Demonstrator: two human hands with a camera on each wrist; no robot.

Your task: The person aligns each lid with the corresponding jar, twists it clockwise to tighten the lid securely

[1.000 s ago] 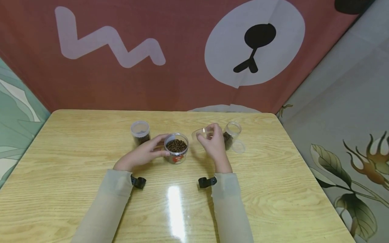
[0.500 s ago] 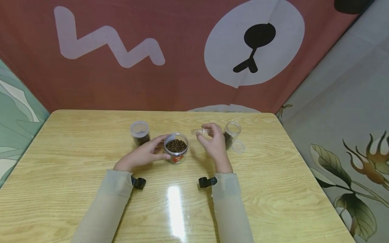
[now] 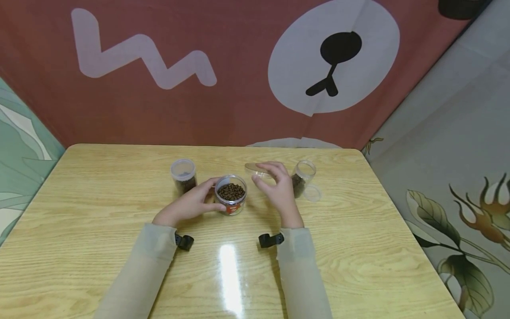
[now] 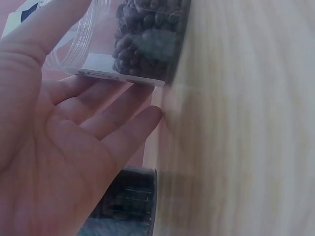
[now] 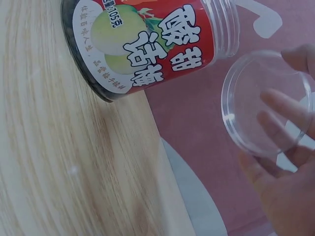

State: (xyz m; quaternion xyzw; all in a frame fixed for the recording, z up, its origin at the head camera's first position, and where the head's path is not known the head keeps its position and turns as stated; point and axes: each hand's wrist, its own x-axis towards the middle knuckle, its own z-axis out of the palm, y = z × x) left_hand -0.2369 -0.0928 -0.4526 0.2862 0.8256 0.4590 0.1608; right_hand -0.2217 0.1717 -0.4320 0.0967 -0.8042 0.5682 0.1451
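Just below frame centre, the left hand (image 3: 190, 204) is gripping an open jar (image 3: 233, 208), its fingers (image 4: 130, 130) spreading apart; near centre, the right hand (image 3: 280, 189) is pinching a raised clear lid (image 3: 253, 169).

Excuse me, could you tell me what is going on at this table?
A person's left hand steadies a labelled clear jar of brown bean-like pieces, fingers around its side. Their right hand holds a clear round lid above the table, apart from the open jar. Two other clear jars with dark contents stand nearby, one to the left and one to the right.
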